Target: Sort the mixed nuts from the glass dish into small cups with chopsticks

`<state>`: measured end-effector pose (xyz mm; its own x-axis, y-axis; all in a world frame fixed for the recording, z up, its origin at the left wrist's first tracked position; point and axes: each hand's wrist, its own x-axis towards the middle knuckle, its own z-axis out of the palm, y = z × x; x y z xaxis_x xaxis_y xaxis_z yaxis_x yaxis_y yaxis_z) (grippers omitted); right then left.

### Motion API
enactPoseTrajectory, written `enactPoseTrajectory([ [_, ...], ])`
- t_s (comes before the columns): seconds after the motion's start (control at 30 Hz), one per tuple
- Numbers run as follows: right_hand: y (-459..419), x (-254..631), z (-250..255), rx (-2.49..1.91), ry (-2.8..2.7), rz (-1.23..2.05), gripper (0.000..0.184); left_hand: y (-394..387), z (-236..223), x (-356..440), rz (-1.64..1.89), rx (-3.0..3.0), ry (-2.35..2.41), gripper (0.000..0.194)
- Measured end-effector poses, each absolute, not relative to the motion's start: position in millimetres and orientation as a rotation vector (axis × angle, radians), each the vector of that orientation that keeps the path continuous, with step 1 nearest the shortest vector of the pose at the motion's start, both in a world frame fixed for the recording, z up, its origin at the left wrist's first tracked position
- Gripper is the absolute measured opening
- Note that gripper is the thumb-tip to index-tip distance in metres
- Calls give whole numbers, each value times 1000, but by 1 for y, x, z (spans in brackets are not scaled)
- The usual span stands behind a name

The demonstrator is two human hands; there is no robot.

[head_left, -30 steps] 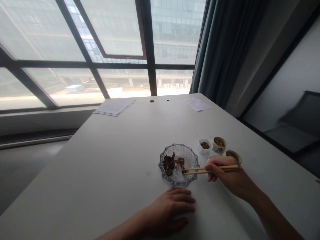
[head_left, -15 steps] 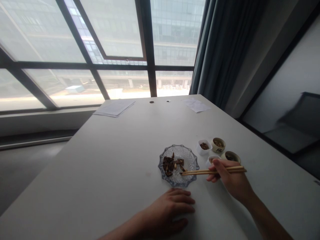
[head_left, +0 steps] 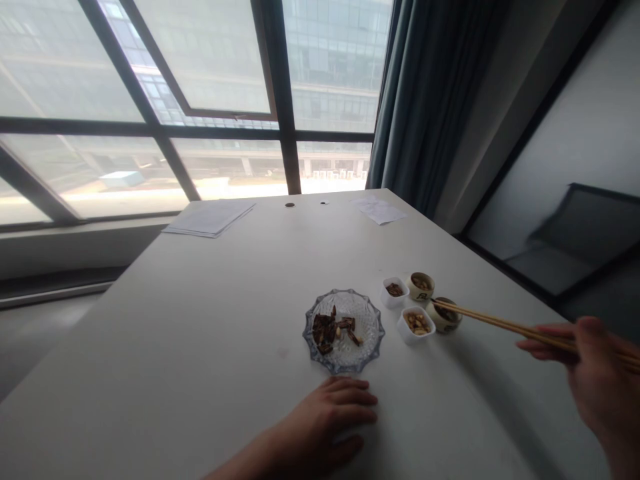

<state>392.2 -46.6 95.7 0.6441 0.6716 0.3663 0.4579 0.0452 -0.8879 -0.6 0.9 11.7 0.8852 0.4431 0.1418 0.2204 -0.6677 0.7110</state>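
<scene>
While the left hand (head_left: 325,417) lies open and flat on the white table (head_left: 175,333), just short of a glass plate (head_left: 343,331) of dark food pieces (head_left: 325,331), the right hand (head_left: 595,367), cut off by the frame, pinches chopsticks (head_left: 505,325), their tips at a ceramic cup (head_left: 444,315), contact unclear.

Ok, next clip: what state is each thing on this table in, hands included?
Right hand: raised off the table, grip closed on the chopsticks.
Chopsticks: held slanting, tips at the nearer round cup.
Left hand: resting flat on the white table.
Glass plate: holding dark pieces.
Nearer round cup: holding dark pieces.
Nearer square dish: holding pale nuts.
</scene>
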Motion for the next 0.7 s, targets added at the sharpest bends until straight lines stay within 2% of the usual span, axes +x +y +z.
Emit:
enactPoseTrajectory([
  [0.17, -42, 409, 97, -1638, -863, 253, 42, 2, 11, -1, 394, 2326, 477, 48],
  [0.43, -41, 371, 115, -1584, -988, 142, 37, 2, 11, -1, 378, 2328, 482, 47],
  [0.6, -36, 316, 105, -1409, -1138, 641, 46, 2, 8, -1, 398, 2320, 473, 45],
  [0.7, -25, 287, 90, -1394, -1275, 824, 52, 1, 7, -1, 405, 2324, 472, 44],
])
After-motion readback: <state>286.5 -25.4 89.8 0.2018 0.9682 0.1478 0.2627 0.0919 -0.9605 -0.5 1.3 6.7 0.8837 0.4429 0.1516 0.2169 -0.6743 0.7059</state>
